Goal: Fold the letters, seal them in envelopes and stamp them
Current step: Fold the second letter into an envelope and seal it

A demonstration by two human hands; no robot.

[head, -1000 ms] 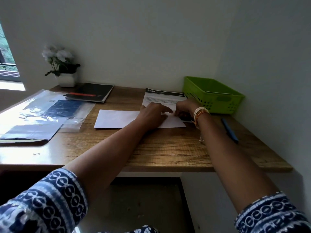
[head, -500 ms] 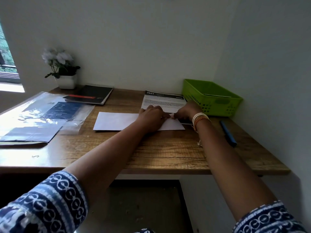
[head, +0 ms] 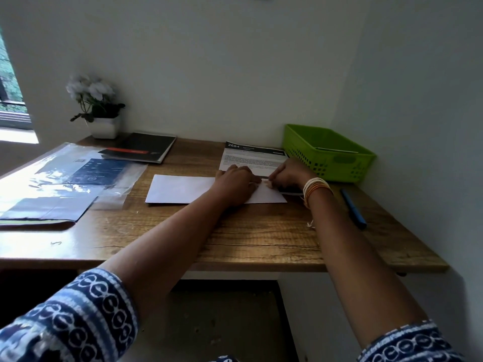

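Observation:
A white envelope [head: 180,189] lies flat in the middle of the wooden desk [head: 235,239]. My left hand [head: 236,182] rests on its right half and presses it down. My right hand [head: 288,176], with bangles on the wrist, has its fingers curled at the envelope's upper right corner. There it pinches a small pale piece, apparently a stamp [head: 266,182], right against my left fingertips. A printed letter [head: 251,156] with a dark header lies just behind both hands. Something dark under my right wrist is mostly hidden.
A green plastic basket [head: 329,155] stands at the back right against the wall. A blue pen [head: 352,210] lies near the right edge. A black notebook [head: 141,150], a potted white flower [head: 102,121] and a clear sleeve with blue sheets [head: 65,176] occupy the left.
My left forefinger, stretched out a second ago, has drawn back. My right fingertips have moved left to meet my left hand at the envelope's corner. The envelope has stayed put.

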